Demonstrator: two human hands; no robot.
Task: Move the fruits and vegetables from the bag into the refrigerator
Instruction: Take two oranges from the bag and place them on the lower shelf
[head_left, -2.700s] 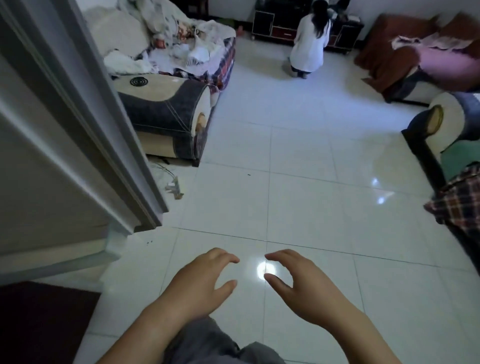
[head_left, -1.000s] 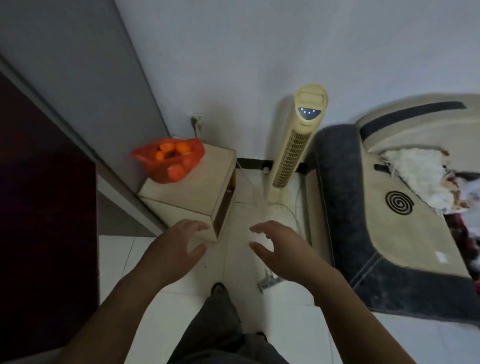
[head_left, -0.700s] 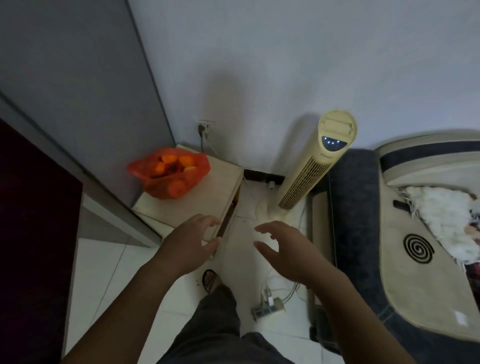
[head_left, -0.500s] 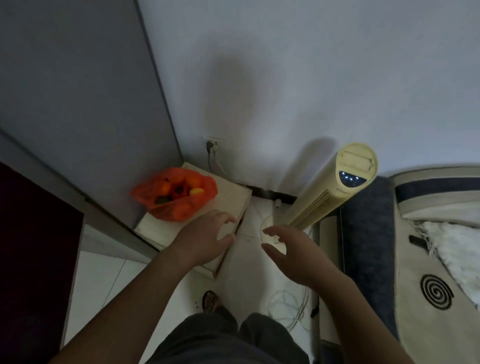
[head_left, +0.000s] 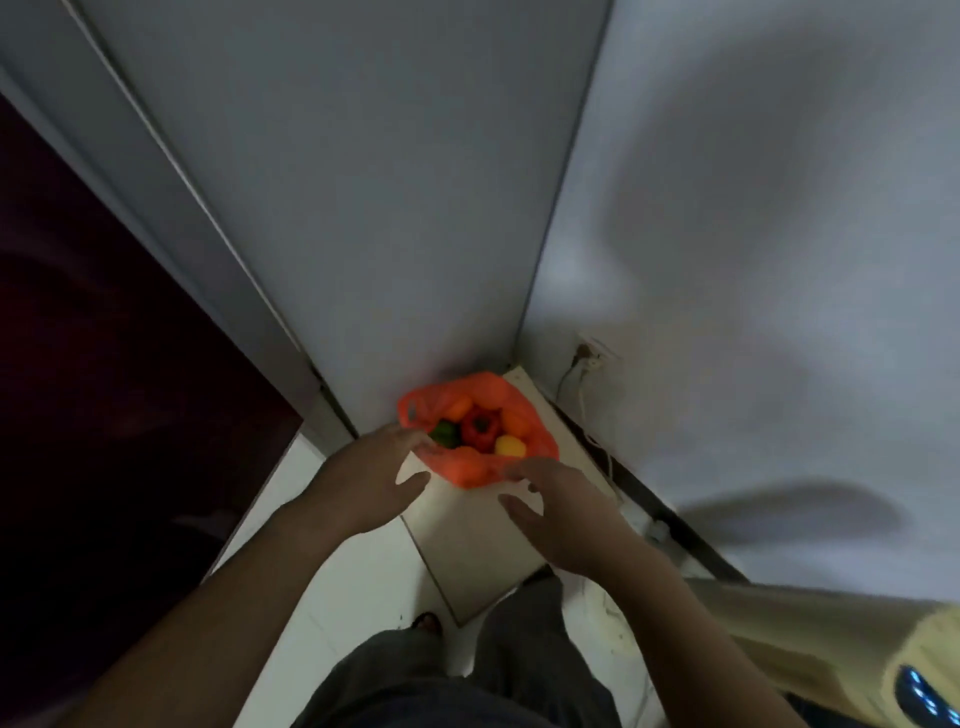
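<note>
An orange plastic bag (head_left: 464, 469) sits open on a small beige wooden stand (head_left: 475, 540) in the corner. Inside it I see a red pepper (head_left: 481, 427), a green one (head_left: 445, 433), a yellow fruit (head_left: 509, 446) and orange pieces (head_left: 459, 408). My left hand (head_left: 371, 480) is at the bag's left rim, fingers spread, fingertips at the plastic. My right hand (head_left: 558, 506) hovers at the bag's near right edge, fingers apart, holding nothing. The refrigerator's grey side (head_left: 374, 197) rises behind the bag, its dark front (head_left: 104, 395) to the left.
A wall socket with a cable (head_left: 584, 364) is on the white wall right of the stand. A cream tower fan (head_left: 841, 654) leans in at the lower right. White floor tiles (head_left: 353, 587) and my dark trouser legs (head_left: 467, 675) are below.
I have stepped close and now look straight down into the bag. Both hands moved forward from the stand's near edge to the bag's rim.
</note>
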